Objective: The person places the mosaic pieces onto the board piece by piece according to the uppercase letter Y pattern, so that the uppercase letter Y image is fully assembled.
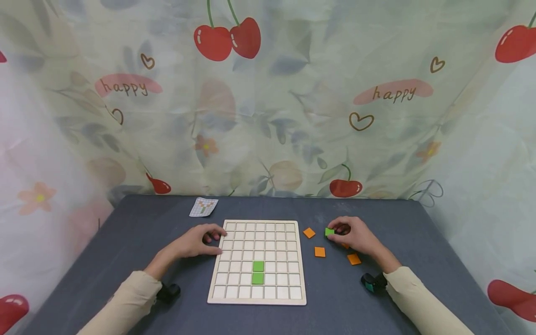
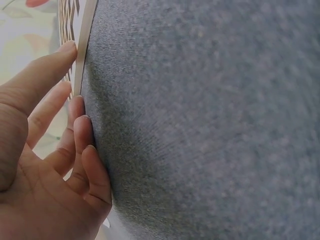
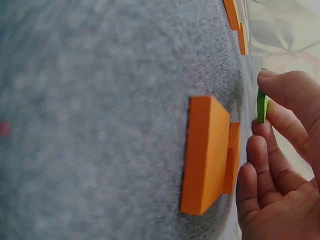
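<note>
My right hand point(image 1: 353, 234) pinches a small green square tile point(image 1: 329, 232) between thumb and fingertips, to the right of the grid board. In the right wrist view the green tile point(image 3: 262, 106) is seen edge-on, raised above the dark tabletop. The pale grid board point(image 1: 237, 255) lies flat, with two green tiles point(image 1: 257, 278) in one column, one above the other in adjoining cells. At the board's left edge rests my left hand point(image 1: 200, 240), its thumb and fingertips spread along the rim. The left wrist view has the thumb point(image 2: 52, 65) right at that rim.
Orange tiles lie right of the board: one near its upper corner point(image 1: 309, 232), one lower point(image 1: 320, 251), another below the right hand point(image 1: 353, 259) and one partly hidden under it. A small printed card point(image 1: 204, 207) lies behind the board, before a patterned curtain point(image 1: 268, 102).
</note>
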A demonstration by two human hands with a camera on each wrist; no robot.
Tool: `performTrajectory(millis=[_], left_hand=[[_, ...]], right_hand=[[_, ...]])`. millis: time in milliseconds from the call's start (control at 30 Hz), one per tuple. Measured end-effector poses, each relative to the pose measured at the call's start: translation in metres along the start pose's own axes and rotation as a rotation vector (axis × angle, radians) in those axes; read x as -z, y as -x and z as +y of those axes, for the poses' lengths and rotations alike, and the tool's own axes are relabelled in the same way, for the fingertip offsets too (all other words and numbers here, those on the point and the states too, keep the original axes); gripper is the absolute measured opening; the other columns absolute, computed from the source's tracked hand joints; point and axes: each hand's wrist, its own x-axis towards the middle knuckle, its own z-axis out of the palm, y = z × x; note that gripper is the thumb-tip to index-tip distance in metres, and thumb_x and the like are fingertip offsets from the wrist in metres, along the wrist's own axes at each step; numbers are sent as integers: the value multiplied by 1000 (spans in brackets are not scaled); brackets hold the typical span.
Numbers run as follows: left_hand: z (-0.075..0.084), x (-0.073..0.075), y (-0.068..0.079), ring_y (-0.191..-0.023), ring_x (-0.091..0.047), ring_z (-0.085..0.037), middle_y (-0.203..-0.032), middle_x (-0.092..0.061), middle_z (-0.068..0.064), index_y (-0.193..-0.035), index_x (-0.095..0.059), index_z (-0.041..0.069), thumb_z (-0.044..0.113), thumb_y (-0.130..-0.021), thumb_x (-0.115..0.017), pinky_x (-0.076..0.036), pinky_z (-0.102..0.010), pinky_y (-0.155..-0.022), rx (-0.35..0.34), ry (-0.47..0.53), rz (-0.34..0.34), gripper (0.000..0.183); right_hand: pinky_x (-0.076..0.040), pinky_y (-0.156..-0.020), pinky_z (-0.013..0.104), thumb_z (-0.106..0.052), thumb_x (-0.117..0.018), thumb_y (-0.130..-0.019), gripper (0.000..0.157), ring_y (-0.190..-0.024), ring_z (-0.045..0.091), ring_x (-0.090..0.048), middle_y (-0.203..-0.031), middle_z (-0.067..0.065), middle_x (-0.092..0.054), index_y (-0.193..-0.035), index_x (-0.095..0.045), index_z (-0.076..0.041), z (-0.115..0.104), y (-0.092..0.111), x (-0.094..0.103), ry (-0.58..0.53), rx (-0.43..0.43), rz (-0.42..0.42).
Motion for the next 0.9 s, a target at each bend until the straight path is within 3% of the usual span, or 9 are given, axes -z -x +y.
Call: performTrajectory(millis=[433, 667, 900], left_hand=[[2, 0, -6, -87, -54, -23, -99, -59, -5, -122, -67, 4, 15, -84, -86, -45, -36, -79, 61, 49, 6, 44], [8, 1, -6, -92, -56, -26, -105, -60, -8, -120, -68, 3, 15, -83, -88, -47, -38, -80, 54, 38, 18, 44], [5, 0, -6, -95, -57, -27, -112, -62, -10, -120, -69, 3, 16, -82, -88, -48, -38, -80, 51, 23, 31, 44]], right_hand=[[-52, -74, 31, -19, -79, -92, 23, -85, 22, -62, -99, 3, -67, -111, -73, -6, -7, -4, 2, -48, 41, -4], [-54, -75, 34, -11, -79, -91, 22, -85, 25, -64, -100, 7, -68, -111, -73, -3, -27, -3, 0, -107, 40, -17], [-54, -76, 32, -14, -80, -91, 25, -86, 23, -64, -101, 6, -70, -113, -73, -3, -21, -6, -9, -170, 63, -19]])
